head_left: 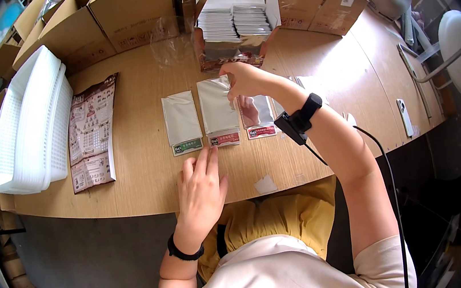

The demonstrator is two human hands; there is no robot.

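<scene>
Flat silver packets lie in a row on the table, each with a coloured strip at its near end. The left packet (pixel 182 118) has a green strip, and the middle packet (pixel 217 108) a red one. Beside them on the right, a shinier packet (pixel 259 116) with a red strip is partly under my right hand. My left hand (pixel 199 187) rests with fingers stretched out, their tips at the middle packet's near edge. My right hand (pixel 248 79) has its fingers curled at the middle packet's upper right edge. More packets are partly hidden behind my right forearm.
An open carton (pixel 239 48) packed with silver packets stands beyond the row. Brown cardboard boxes (pixel 131 18) line the back. At left are stacked white plastic baskets (pixel 30 128) and a printed brown-and-white sheet (pixel 93 135). A phone (pixel 405 117) lies at right; a cable hangs from my right wrist device.
</scene>
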